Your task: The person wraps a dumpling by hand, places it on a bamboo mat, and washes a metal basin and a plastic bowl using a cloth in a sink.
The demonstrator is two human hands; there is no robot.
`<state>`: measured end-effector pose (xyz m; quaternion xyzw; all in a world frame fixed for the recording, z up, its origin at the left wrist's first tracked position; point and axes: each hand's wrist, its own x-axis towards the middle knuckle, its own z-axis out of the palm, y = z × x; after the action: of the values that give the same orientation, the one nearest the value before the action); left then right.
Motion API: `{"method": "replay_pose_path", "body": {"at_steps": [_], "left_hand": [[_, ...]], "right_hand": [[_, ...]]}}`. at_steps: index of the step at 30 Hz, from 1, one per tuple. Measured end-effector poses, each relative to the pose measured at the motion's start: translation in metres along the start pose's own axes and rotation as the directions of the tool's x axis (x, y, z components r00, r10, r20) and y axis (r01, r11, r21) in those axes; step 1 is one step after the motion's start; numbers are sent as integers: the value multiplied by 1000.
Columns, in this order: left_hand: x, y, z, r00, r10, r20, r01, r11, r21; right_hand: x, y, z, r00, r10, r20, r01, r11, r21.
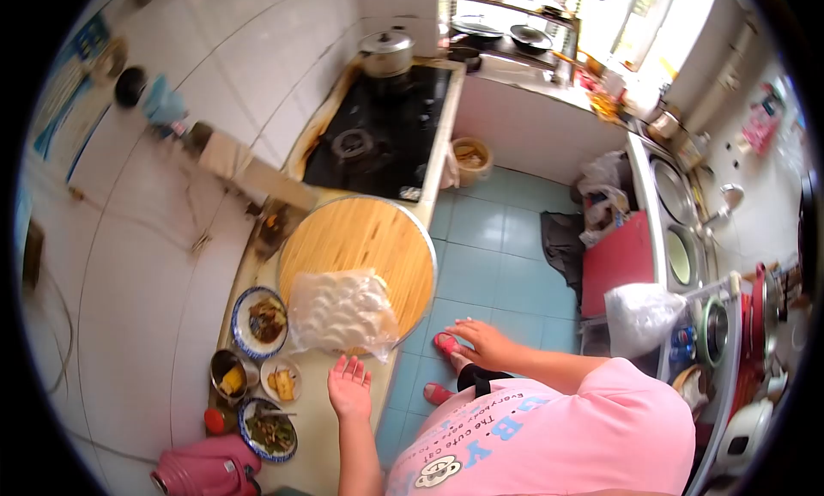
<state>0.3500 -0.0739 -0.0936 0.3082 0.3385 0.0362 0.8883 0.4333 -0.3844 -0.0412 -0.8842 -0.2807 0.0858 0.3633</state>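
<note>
A clear plastic bag of white dumplings (pixel 343 309) lies on the near part of a round wooden board (pixel 360 230). Just below the bag, my left hand (pixel 350 390) is over the counter, palm turned up and fingers loosely apart, holding nothing. My right hand (pixel 485 345) hangs in the air above the floor, right of the board, its fingers stretched out and empty. Left of the bag stands a blue-rimmed plate of food (pixel 260 323). Beside my left hand is a small plate with yellow pieces (pixel 281 381).
A metal pot with yellow food (pixel 230 376), a plate of greens (pixel 268 429) and a pink thermos (pixel 206 467) line the wall side. Beyond the board is a black gas stove (pixel 378 131) with a lidded pot (pixel 386 54). A sink (pixel 682 256) is on the right.
</note>
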Motion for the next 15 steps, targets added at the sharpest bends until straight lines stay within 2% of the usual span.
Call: {"method": "replay_pose_path", "body": {"at_steps": [2,5,10,13,15], "left_hand": [[-2,-13,19,995,-57,-78,53,997,-53],[4,-41,54,991,-129,45,130,991,-27],[6,-93,151,956,-266,123,256,962,91],[20,-142,203,942,-293,164,267,950,162],[29,-183,246,923,-339,181,302,931,206]], "right_hand": [[-29,8,-11,997,62,44,-66,995,75],[-59,41,-16,991,129,-46,-128,992,22],[-84,91,-59,967,157,-199,-152,988,36],[-113,136,-100,938,238,-253,-224,971,83],[-135,170,-137,921,229,-316,-215,973,78]]}}
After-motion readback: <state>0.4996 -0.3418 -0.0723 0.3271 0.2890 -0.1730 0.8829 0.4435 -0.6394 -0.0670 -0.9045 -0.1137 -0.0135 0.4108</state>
